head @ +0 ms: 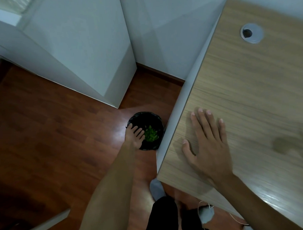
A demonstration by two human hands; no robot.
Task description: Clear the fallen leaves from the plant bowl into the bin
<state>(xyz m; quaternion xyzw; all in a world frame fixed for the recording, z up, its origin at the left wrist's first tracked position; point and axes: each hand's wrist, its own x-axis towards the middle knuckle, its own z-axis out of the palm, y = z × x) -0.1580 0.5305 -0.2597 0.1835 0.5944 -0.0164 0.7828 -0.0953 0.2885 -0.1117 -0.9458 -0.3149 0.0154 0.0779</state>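
Leaves [151,136] lying in black-lined bin [153,116], left hand [135,136] above, fingers spread, right hand [207,145] flat on desk [250,86]

One bin [146,130], one desk [250,96], two hands.

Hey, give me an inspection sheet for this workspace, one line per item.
Surface: wooden desk, bare where seen; faint blurred smudge at right.
Job's things: black-lined bin on the floor beside the desk, green leaves inside; plant bowl not in view.
Clutter: nothing seen.
Hands: left hand open over the bin; right hand flat on the desk.
Cables: thin white cord near the feet; grommet in the desk.
Surroundings: white walls, dark wood floor.
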